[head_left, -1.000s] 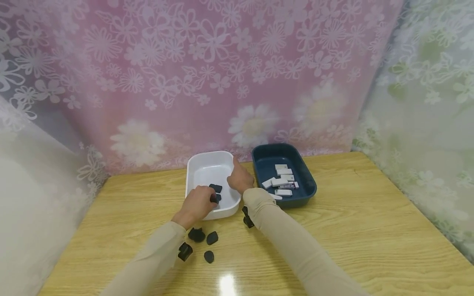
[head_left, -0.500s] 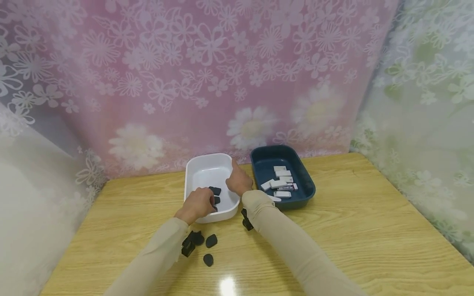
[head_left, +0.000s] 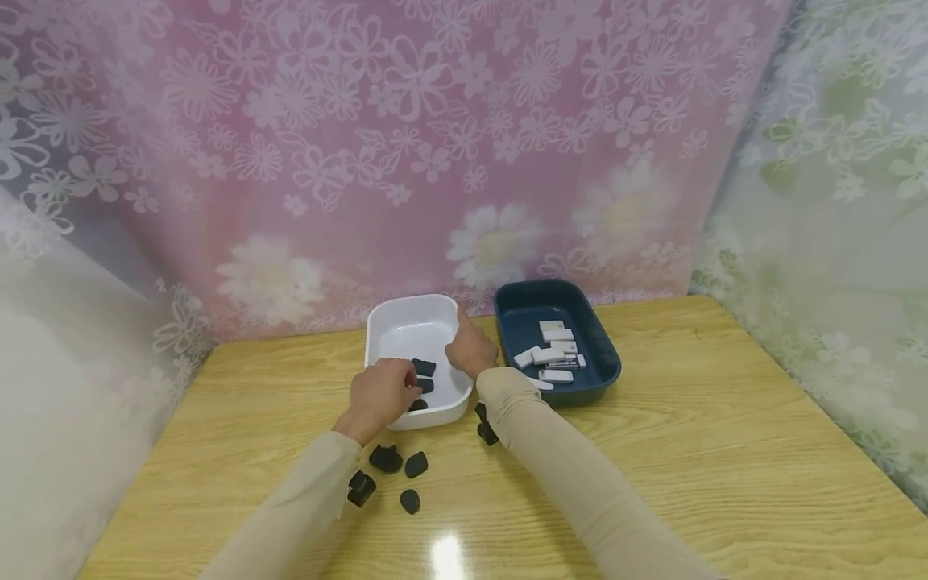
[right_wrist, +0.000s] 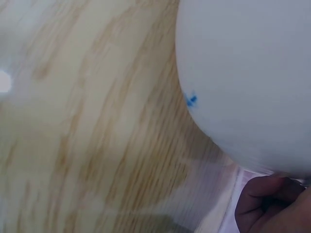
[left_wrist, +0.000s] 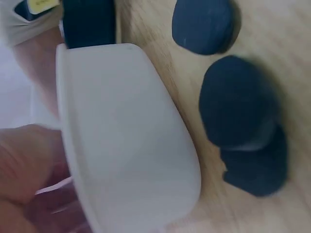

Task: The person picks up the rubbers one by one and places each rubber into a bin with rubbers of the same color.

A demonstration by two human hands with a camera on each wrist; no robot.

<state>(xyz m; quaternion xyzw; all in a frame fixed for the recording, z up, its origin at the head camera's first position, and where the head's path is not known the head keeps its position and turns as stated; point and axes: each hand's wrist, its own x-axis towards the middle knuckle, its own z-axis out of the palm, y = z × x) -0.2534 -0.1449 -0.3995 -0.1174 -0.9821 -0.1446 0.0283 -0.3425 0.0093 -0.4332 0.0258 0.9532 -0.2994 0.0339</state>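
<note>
A white plastic basin (head_left: 415,419) stands at the back of the table with several flat black stones (head_left: 424,368) inside. My left hand (head_left: 380,395) reaches over its front left rim, fingertips beside the stones; I see nothing held in it. My right hand (head_left: 470,348) grips the basin's right rim, and the right wrist view shows curled fingers (right_wrist: 252,199) at the basin wall. In front of the basin lie more black stones, among them a rounded one (head_left: 409,501), another (head_left: 416,465) and a touching or overlapping group (head_left: 386,458), seen closer in the left wrist view.
To the right of the white basin stands a dark blue basin (head_left: 607,374) with several white erasers (head_left: 557,335) in it, one in a dark printed sleeve. A floral curtain (head_left: 362,161) hangs behind the wooden table (head_left: 696,451).
A black stone that my left hand was holding now lies in the white basin near the front rim. The left fingers have drawn back slightly from it. My right hand stays on the rim.
</note>
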